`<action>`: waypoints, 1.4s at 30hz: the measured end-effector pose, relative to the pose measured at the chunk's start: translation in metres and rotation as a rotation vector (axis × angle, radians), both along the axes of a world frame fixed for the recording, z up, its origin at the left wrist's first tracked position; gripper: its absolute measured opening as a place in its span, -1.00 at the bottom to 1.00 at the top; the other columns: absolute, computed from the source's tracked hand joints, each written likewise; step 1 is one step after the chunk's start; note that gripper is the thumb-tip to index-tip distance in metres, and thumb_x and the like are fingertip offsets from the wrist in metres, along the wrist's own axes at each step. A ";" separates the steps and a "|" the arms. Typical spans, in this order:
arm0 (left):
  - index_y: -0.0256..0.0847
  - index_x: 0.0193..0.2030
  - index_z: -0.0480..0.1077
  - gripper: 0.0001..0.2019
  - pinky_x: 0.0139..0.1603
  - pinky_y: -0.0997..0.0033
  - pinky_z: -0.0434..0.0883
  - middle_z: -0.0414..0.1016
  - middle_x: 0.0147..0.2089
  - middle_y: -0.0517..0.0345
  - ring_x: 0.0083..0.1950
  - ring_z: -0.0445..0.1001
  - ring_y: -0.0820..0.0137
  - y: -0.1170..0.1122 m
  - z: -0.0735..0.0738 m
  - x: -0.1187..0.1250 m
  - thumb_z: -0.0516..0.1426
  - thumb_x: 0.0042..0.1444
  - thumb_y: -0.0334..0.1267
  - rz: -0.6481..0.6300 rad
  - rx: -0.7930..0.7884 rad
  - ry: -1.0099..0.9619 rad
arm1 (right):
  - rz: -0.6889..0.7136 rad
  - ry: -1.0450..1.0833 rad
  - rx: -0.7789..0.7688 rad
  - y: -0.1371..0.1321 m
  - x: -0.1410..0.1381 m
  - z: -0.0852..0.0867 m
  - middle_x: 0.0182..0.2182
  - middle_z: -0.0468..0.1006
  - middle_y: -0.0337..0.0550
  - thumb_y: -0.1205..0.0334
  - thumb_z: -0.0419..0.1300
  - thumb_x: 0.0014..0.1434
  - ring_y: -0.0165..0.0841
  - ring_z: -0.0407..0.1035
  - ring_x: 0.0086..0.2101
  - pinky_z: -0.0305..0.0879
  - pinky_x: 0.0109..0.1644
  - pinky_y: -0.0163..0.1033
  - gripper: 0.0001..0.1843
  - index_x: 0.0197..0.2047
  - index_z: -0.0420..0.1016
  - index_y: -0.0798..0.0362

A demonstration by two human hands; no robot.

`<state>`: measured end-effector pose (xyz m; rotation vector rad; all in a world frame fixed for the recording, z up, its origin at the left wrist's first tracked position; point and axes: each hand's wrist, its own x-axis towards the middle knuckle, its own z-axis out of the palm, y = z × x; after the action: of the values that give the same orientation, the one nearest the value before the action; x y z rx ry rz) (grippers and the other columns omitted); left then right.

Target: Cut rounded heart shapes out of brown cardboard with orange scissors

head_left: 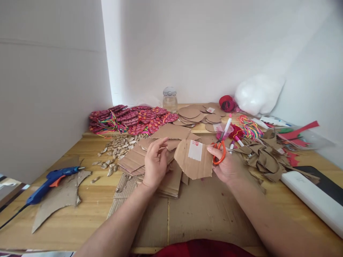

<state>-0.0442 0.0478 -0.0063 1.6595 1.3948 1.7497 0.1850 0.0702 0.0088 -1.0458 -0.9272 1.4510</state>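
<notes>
My right hand [227, 166] has its fingers through the handles of orange scissors [220, 150]. Its thumb pins the right edge of a rough-cut cardboard piece with a white label [194, 159], held up over the table. My left hand [155, 162] is just left of that piece, fingers curled on the edge of a cardboard sheet in the stack of cut cardboard [150, 160]. A large flat cardboard sheet [200, 214] lies under both forearms.
A blue glue gun [50, 180] lies at the left on a cardboard scrap. Seeds [118, 148], red patterned ornaments [128, 119], a jar [169, 98], cardboard discs [198, 114], pens in a cup [224, 130], cardboard offcuts [264, 159] and a white bar [311, 196] surround the hands.
</notes>
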 end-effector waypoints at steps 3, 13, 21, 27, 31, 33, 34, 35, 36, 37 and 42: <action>-0.05 0.37 0.31 -0.45 0.36 0.05 0.30 0.33 0.38 -0.08 0.41 0.27 0.16 -0.005 0.002 0.001 0.12 0.25 -0.45 -0.012 0.174 0.339 | 0.008 0.006 -0.007 0.000 0.000 -0.001 -0.64 0.34 -0.39 0.00 0.48 -0.13 -0.47 0.13 -0.67 -0.07 -0.65 -0.35 -0.65 -0.43 0.45 -0.01; -0.20 -0.25 0.60 -0.68 -0.27 0.38 0.43 0.61 -0.34 0.13 -0.34 0.51 0.33 -0.012 0.000 0.008 0.35 0.07 0.03 -0.199 -0.303 -0.310 | 0.132 0.010 0.036 -0.007 -0.005 -0.008 -0.59 0.51 -0.25 -0.25 0.38 0.08 -0.53 0.12 -0.69 -0.06 -0.64 -0.38 -0.50 -0.40 0.44 0.04; -0.27 -0.33 0.50 -0.61 -0.36 0.50 0.37 0.49 -0.42 0.22 -0.41 0.41 0.47 -0.009 0.003 0.011 0.40 -0.01 0.05 -0.409 -0.432 -0.508 | 0.042 -0.074 0.029 -0.012 -0.012 -0.015 -0.60 0.50 -0.24 -0.07 0.55 -0.14 -0.41 0.30 -0.58 0.03 -0.61 -0.36 -0.54 -0.40 0.48 0.03; -0.25 -0.45 0.40 -0.51 -0.50 0.50 0.41 0.41 -0.53 0.25 -0.55 0.37 0.51 -0.008 0.006 0.009 0.38 -0.07 0.17 -0.408 -0.545 -0.675 | -0.034 -0.102 0.060 -0.013 -0.012 -0.009 -0.63 0.48 -0.25 -0.06 0.55 -0.20 -0.39 0.28 -0.61 0.06 -0.58 -0.30 -0.58 -0.45 0.51 0.02; -0.24 -0.38 0.43 -0.50 -0.50 0.44 0.49 0.46 -0.50 0.21 -0.52 0.42 0.45 -0.008 0.007 0.009 0.37 -0.07 0.20 -0.461 -0.553 -0.709 | -0.013 -0.117 0.075 -0.014 -0.011 -0.005 -0.63 0.48 -0.25 -0.07 0.50 -0.12 -0.36 0.29 -0.61 0.07 -0.55 -0.26 -0.64 -0.50 0.50 -0.05; -0.23 -0.34 0.45 -0.48 -0.52 0.41 0.50 0.49 -0.47 0.18 -0.49 0.47 0.41 -0.007 0.008 0.009 0.32 -0.02 0.25 -0.472 -0.549 -0.747 | -0.011 -0.126 0.069 -0.014 -0.011 -0.005 -0.63 0.48 -0.26 -0.08 0.48 -0.10 -0.34 0.29 -0.61 0.06 -0.56 -0.25 -0.66 -0.50 0.48 -0.09; -0.23 -0.33 0.45 -0.47 -0.55 0.43 0.49 0.50 -0.47 0.17 -0.49 0.48 0.40 -0.007 0.008 0.009 0.29 0.00 0.28 -0.461 -0.541 -0.768 | -0.010 -0.133 0.069 -0.014 -0.011 -0.005 -0.63 0.47 -0.26 -0.09 0.48 -0.10 -0.33 0.29 -0.61 0.05 -0.56 -0.24 -0.66 -0.50 0.47 -0.10; -0.24 -0.34 0.45 -0.45 -0.59 0.47 0.45 0.50 -0.48 0.15 -0.50 0.49 0.40 -0.006 0.009 0.008 0.26 0.01 0.31 -0.441 -0.527 -0.780 | -0.010 -0.135 0.070 -0.013 -0.010 -0.005 -0.63 0.47 -0.26 -0.10 0.47 -0.09 -0.32 0.29 -0.61 0.06 -0.56 -0.23 -0.67 -0.50 0.46 -0.11; -0.24 -0.36 0.44 -0.44 -0.63 0.51 0.39 0.51 -0.49 0.14 -0.53 0.49 0.41 -0.006 0.010 0.007 0.25 0.02 0.32 -0.414 -0.509 -0.782 | -0.012 -0.131 0.072 -0.013 -0.010 -0.005 -0.63 0.47 -0.27 -0.09 0.47 -0.09 -0.32 0.29 -0.60 0.07 -0.56 -0.22 -0.67 -0.50 0.45 -0.12; -0.25 -0.38 0.44 -0.44 -0.68 0.55 0.30 0.50 -0.51 0.14 -0.57 0.46 0.44 -0.005 0.011 0.006 0.24 0.03 0.32 -0.385 -0.487 -0.774 | -0.017 -0.120 0.073 -0.012 -0.010 -0.006 -0.63 0.46 -0.28 -0.08 0.47 -0.09 -0.31 0.30 -0.60 0.08 -0.55 -0.22 -0.66 -0.50 0.44 -0.13; -0.28 -0.36 0.49 -0.46 -0.76 0.58 -0.11 0.40 -0.66 0.25 -0.78 0.03 0.64 -0.005 0.017 0.002 0.20 0.12 0.27 -0.250 -0.396 -0.696 | -0.016 -0.087 0.067 -0.012 -0.009 -0.007 -0.63 0.46 -0.29 -0.06 0.52 -0.12 -0.36 0.27 -0.63 0.09 -0.53 -0.23 -0.59 -0.51 0.39 -0.09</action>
<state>-0.0423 0.0427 0.0105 0.8461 1.0520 1.5527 0.1763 0.0583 0.0017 -1.0708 -1.0203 1.3608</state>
